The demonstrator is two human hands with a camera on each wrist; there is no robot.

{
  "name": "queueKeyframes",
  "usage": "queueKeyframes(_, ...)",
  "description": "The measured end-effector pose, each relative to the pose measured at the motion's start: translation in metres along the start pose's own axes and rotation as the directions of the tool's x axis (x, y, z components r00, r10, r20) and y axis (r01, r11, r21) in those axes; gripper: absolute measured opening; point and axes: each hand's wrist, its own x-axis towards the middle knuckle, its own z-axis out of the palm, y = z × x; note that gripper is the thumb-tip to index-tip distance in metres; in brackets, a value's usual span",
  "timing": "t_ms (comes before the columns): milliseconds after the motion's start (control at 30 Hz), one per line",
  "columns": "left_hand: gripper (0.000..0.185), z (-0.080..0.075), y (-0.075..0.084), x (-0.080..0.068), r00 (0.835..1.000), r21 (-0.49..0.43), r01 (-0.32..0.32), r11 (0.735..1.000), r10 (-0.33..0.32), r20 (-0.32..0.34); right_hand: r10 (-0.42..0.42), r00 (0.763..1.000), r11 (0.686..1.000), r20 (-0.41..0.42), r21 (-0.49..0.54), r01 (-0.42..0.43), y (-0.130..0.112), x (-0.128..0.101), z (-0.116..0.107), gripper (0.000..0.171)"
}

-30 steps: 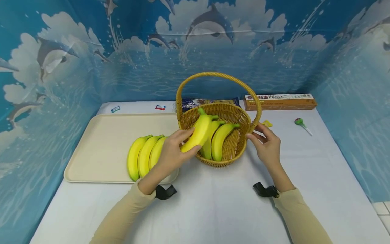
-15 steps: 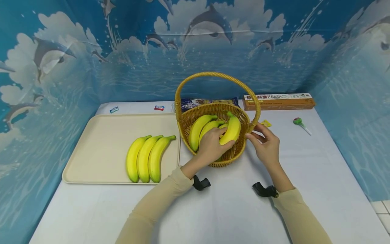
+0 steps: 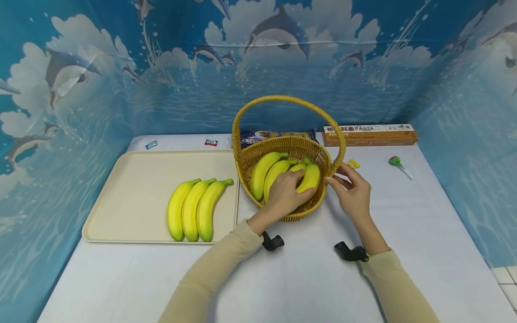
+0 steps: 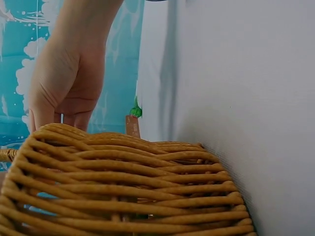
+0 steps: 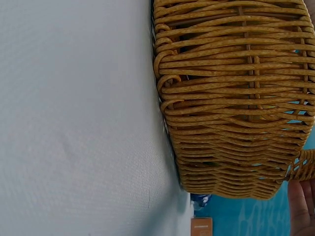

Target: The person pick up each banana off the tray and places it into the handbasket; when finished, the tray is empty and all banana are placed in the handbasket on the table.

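Note:
A wicker basket (image 3: pixel 300 214) with a tall handle stands mid-table. My left hand (image 3: pixel 287 194) reaches over its near rim and grips a yellow banana (image 3: pixel 311 176), which lies low inside on the right. Two more bananas (image 3: pixel 263 172) lie beside it in the basket. My right hand (image 3: pixel 352 190) rests with fairly straight fingers on the basket's right outer side, by the foot of the handle. The left wrist view shows the basket's wall (image 4: pixel 123 187) with the right hand (image 4: pixel 64 83) behind it. In the right wrist view the woven wall (image 5: pixel 236 98) fills the frame, with a fingertip (image 5: pixel 300 206) at its lower right.
A cream tray (image 3: pixel 133 188) left of the basket holds three bananas (image 3: pixel 194 208) side by side. A pasta box (image 3: pixel 369 133) and a dark packet (image 3: pixel 258 134) lie at the back. A lollipop (image 3: pixel 396 161) and a small yellow wrapper (image 3: pixel 354 163) lie to the right.
My left hand has carried one banana from over the basket's left rim across to the right and lowered it inside. The right hand stays on the basket.

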Motion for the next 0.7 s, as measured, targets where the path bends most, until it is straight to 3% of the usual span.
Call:
queueKeyframes(233, 0.058, -0.008, 0.001, -0.012, 0.997, -0.032, -0.062, 0.998, 0.06, -0.057, 0.008, 1.0, 1.0, 0.001, -0.007, -0.008, -0.002, 0.0, 0.001, 0.048)
queueKeyframes(367, 0.057, -0.022, 0.005, -0.026, 0.992, -0.044, -0.097, 0.994, 0.093, -0.081, 0.003, 1.0, 1.0, 0.001, -0.008, -0.003, -0.005, 0.0, 0.002, 0.048)
queueKeyframes(467, 0.055, -0.036, 0.003, -0.039, 0.993, -0.105, -0.093, 0.99, 0.084, -0.086, -0.004, 1.0, 1.0, -0.004, -0.004, 0.004, -0.006, -0.001, 0.002, 0.048)
queueKeyframes(567, 0.054, -0.051, -0.006, -0.054, 0.991, -0.156, -0.086, 0.984, 0.067, -0.119, 0.004, 1.0, 1.0, -0.013, 0.003, -0.004, -0.005, -0.001, 0.002, 0.048)
queueKeyframes(700, 0.053, -0.073, -0.031, -0.072, 0.974, -0.178, -0.081, 0.981, 0.04, -0.224, 0.013, 1.0, 1.0, -0.017, 0.015, -0.012, -0.002, -0.001, 0.001, 0.048)
